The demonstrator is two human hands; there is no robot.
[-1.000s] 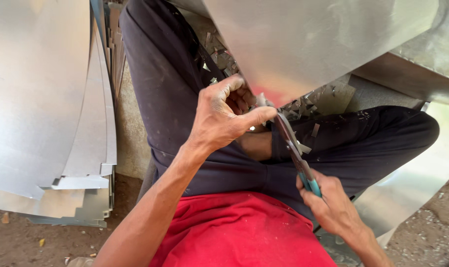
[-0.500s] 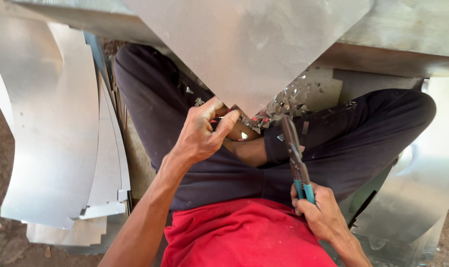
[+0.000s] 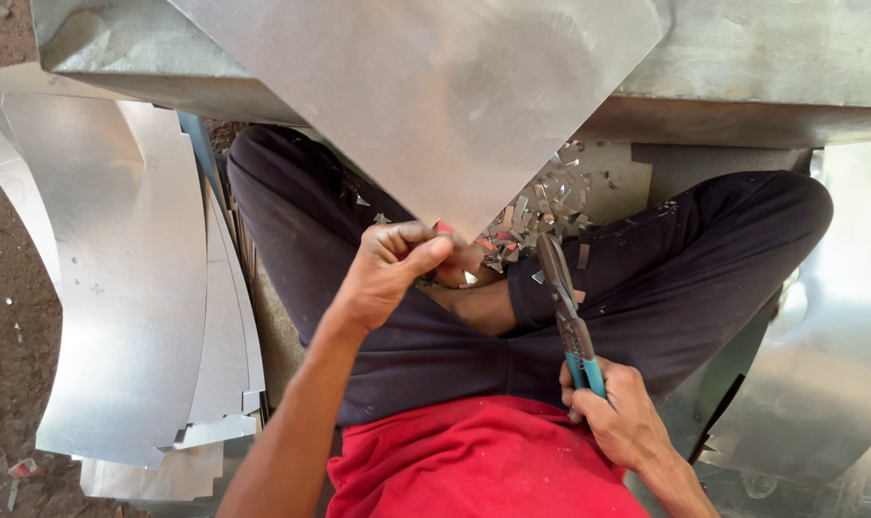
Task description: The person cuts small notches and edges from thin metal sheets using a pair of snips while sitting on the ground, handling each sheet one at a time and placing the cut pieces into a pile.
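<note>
Hands at the sheet's point: left hand pinches the lower tip of the metal sheet; right hand is closed around the tin snips.
Offcuts already litter the lap; the snips' blades sit just beside the tip, off the metal, so trimming looks part done.

One large metal sheet is lying across the lap; one pair of tin snips is showing; two hands are working; several curved sheets are stacking, number unclear; offcuts are scattering, uncounted.
</note>
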